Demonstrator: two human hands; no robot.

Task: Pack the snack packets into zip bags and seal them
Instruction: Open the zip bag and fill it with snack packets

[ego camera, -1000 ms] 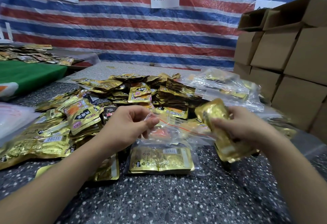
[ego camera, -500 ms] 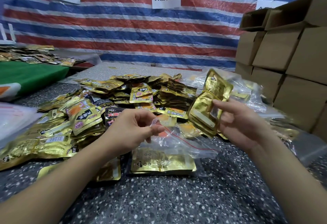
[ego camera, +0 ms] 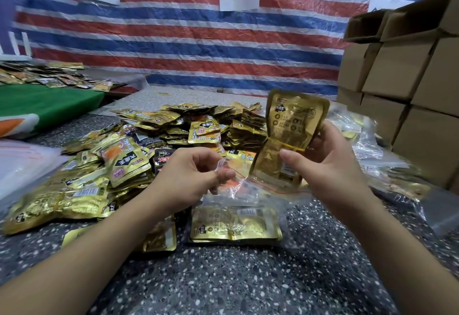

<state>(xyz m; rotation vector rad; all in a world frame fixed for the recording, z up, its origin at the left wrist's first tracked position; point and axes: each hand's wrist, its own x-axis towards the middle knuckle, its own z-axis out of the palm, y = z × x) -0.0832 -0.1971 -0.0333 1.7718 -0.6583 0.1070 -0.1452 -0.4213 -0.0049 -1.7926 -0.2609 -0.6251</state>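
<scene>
My left hand (ego camera: 191, 175) pinches the rim of a clear zip bag (ego camera: 250, 190) with a red seal line and holds its mouth up. Gold snack packets (ego camera: 236, 225) lie flat inside the bag on the speckled table (ego camera: 248, 280). My right hand (ego camera: 330, 165) grips a small stack of gold snack packets (ego camera: 290, 135), held upright just above the right side of the bag's mouth. A big heap of gold packets (ego camera: 139, 150) spreads behind and to the left of my left hand.
Stacked cardboard boxes (ego camera: 407, 91) stand at the right. Filled clear bags (ego camera: 365, 140) lie in front of them. A stack of empty bags (ego camera: 22, 163) sits at the far left, a green table with more packets (ego camera: 49, 101) behind it. A striped tarp (ego camera: 198, 41) forms the back wall.
My right hand has lifted the gold packets from low beside the bag up and turned them upright over its mouth. My left hand has kept hold of the bag's rim.
</scene>
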